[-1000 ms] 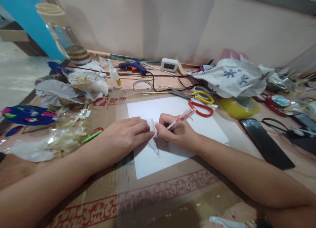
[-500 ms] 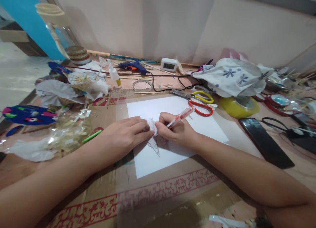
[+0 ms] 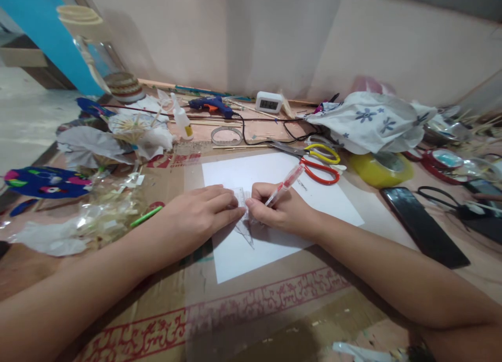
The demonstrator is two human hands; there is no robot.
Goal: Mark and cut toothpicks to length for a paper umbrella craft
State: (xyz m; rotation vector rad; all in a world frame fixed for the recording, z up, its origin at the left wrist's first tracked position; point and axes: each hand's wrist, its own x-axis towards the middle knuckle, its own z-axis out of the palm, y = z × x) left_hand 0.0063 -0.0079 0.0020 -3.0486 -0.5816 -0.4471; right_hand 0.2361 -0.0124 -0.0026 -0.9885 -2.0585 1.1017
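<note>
A clear plastic set square [image 3: 245, 233] lies on a white sheet of paper [image 3: 239, 262], its pointed corner toward me. My left hand [image 3: 209, 207] holds it down from the left, fingers together and partly over it. In my right hand [image 3: 278, 207], closed in a writing grip, is a clear pen with red parts [image 3: 288, 181]. The pen slants up to the right; its tip is hidden behind my fingers, close to the set square's edge. Scissors [image 3: 319, 163] with one yellow and one red handle lie across the paper's far edge.
Cardboard [image 3: 157, 294] lies under the paper. To the right are a black phone [image 3: 423, 226] and yellow tape roll [image 3: 380, 168]. A blue glue gun [image 3: 212, 105], glue bottle [image 3: 181, 119] and white digital clock [image 3: 269, 102] stand behind. Crumpled plastic [image 3: 105, 210] lies left.
The pen has tipped more upright, and my right hand has shifted slightly. My left hand and the set square stay in place.
</note>
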